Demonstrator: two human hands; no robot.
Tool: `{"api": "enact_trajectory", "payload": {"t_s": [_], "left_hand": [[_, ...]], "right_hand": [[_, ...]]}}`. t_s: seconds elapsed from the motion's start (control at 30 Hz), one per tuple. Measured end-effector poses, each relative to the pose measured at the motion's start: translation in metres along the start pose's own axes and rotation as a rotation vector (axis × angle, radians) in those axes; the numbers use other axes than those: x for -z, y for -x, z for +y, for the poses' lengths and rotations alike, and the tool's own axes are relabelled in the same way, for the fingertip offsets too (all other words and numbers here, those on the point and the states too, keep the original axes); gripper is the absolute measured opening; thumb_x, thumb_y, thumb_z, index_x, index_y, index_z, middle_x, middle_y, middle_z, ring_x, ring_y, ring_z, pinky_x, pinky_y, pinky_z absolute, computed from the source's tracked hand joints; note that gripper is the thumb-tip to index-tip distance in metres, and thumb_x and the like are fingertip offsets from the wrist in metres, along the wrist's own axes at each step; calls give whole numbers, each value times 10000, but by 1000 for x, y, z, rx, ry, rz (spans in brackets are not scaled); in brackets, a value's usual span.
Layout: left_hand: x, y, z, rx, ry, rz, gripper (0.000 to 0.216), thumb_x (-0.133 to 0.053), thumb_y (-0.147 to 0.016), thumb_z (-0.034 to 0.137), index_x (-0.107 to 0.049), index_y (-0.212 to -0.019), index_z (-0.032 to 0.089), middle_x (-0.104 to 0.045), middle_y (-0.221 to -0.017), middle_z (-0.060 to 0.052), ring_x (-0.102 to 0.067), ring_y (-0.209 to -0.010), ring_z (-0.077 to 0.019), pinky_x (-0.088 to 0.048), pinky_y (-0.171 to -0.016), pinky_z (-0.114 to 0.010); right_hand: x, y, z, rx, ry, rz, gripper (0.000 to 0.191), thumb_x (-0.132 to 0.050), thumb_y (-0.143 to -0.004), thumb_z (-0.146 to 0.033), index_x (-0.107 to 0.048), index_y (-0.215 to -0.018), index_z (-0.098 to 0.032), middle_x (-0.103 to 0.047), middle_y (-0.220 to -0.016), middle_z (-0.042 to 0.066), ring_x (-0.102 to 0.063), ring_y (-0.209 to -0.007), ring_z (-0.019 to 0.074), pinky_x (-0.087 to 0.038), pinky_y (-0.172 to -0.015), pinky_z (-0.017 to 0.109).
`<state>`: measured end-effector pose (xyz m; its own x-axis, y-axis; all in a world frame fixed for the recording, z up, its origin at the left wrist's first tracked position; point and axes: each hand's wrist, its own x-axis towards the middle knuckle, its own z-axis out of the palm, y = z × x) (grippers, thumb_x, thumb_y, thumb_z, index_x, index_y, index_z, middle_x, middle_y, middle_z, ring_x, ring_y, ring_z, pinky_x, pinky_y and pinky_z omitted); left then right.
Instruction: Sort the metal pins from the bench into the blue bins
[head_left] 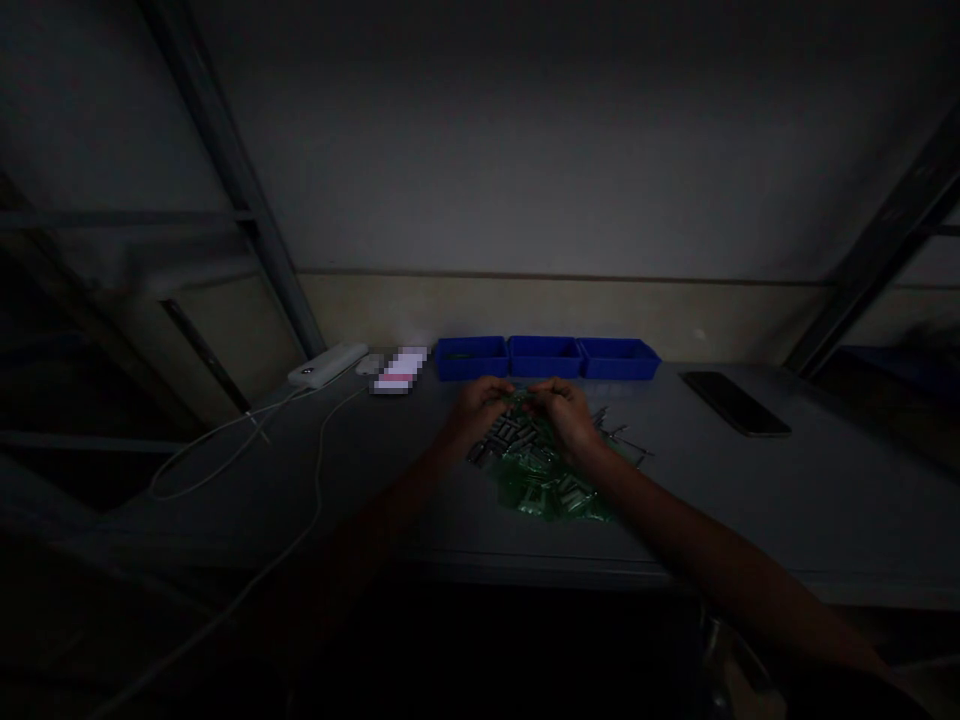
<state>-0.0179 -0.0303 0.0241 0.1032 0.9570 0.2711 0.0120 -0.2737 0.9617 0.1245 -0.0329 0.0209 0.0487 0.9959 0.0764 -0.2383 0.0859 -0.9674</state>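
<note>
My left hand (480, 408) and my right hand (564, 410) are close together above the table, fingers pinched. Between them they hold a small green plastic bag (519, 399); its contents are too dark to make out. Just below lies a heap of small metal cylindrical parts (510, 437). Nearer to me, several green plastic bags (551, 492) with metal pieces showing through rest against the heap. Thin metal rods (628, 440) stick out past my right wrist.
Three blue bins stand in a row at the back: left bin (472, 372) with something green inside, middle bin (545, 368), right bin (619, 368). A dark phone (735, 403) lies right. At left are a lit phone (401, 371), a white power bank (328, 366) and a cable (319, 470).
</note>
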Motion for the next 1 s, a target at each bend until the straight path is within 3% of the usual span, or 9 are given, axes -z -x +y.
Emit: {"api": "enact_trajectory", "payload": {"t_s": [0.27,0.43,0.67,0.87,1.0], "left_hand": [[-1,-2,0,68,162,9,218,-724,-509,170,-626,-703,149,-641,-689,2,-592,-670,-140,-449,-642,-250],[2,-1,9,126,247,-6,249,-717,-468,137,-630,-701,145,-636,-687,0,-576,-645,-128,-435,-596,-234],[8,-4,16,20,193,55,233,-692,-507,122,-600,-718,153,-606,-695,19,-566,-660,-111,-431,-626,-230],[8,0,21,-109,-50,3,134,-667,-586,136,-614,-705,170,-635,-722,-7,-594,-719,-146,-445,-694,-258],[7,1,18,-82,-118,-17,154,-686,-609,165,-642,-756,176,-653,-749,-20,-607,-744,-164,-453,-696,-265]], "right_hand": [[4,-7,8,176,167,-83,110,-565,-582,-227,-562,-688,-195,-572,-597,-34,-531,-573,129,-428,-582,255],[8,-9,8,315,383,-139,144,-546,-689,-208,-627,-807,-197,-606,-707,-9,-547,-672,141,-463,-705,302],[13,-9,0,736,761,-142,162,-566,-709,-131,-661,-822,-199,-603,-987,78,-535,-967,220,-420,-881,397],[15,-8,1,579,788,-174,167,-509,-714,-86,-618,-804,-176,-658,-828,47,-585,-764,180,-443,-730,318],[14,-5,-3,548,768,-166,103,-514,-771,-148,-612,-776,-181,-666,-791,40,-586,-715,173,-426,-689,299]]}}
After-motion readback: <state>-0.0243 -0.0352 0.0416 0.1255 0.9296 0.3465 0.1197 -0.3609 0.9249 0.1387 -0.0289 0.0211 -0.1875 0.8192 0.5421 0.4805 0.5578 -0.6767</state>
